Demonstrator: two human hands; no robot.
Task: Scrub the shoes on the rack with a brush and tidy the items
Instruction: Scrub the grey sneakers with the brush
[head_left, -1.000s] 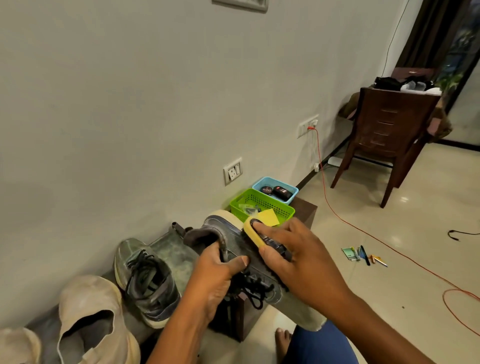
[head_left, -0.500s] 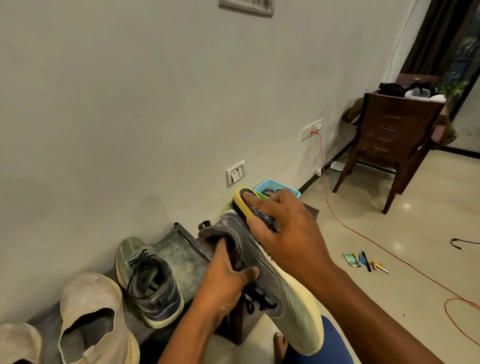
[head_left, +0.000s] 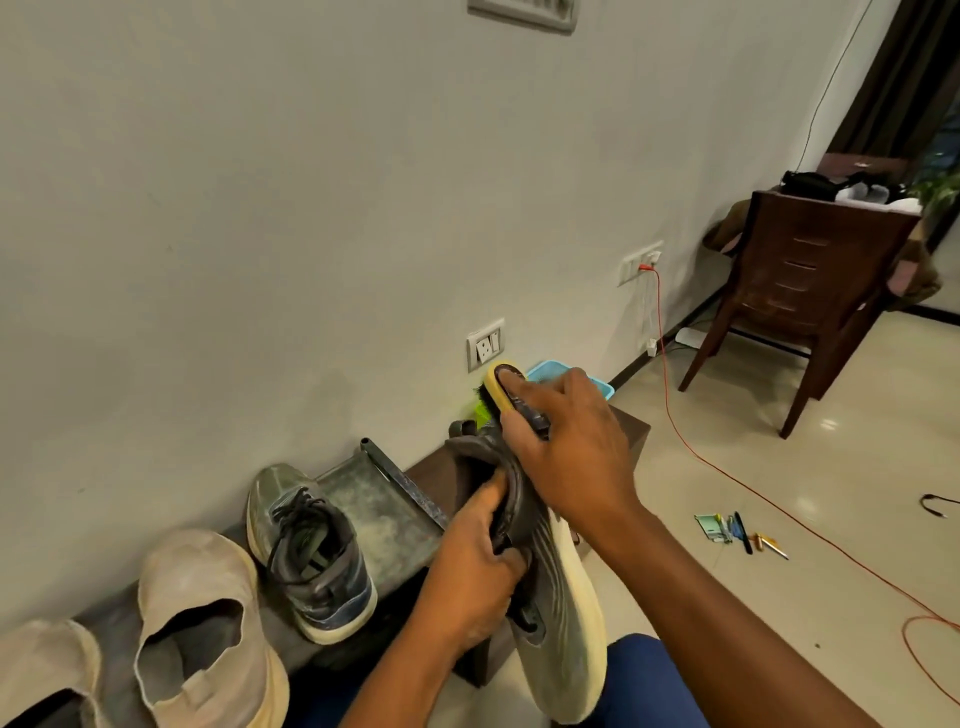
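My left hand (head_left: 470, 571) grips a grey sneaker (head_left: 563, 613) by its collar, with the pale yellow sole turned to the right and the toe pointing down toward me. My right hand (head_left: 569, 457) holds a yellow-backed scrub brush (head_left: 500, 391) against the sneaker's heel end. The matching grey laced sneaker (head_left: 311, 551) lies on the dark shoe rack (head_left: 631, 431). Left of it stands a beige slip-on shoe (head_left: 202, 618), with another beige shoe (head_left: 44, 675) at the frame's left edge.
A metal tray (head_left: 374, 499) leans on the rack by the wall. Behind my right hand are a blue basket (head_left: 545, 371) and a green basket (head_left: 480, 413). Pens and small items (head_left: 740, 530) and an orange cable (head_left: 727, 467) lie on the floor. A wooden chair (head_left: 810, 291) stands far right.
The brush has slid up the sneaker from its middle to the heel end. The sneaker has turned so its sole shows more, and my left hand's grip has shifted toward the collar.
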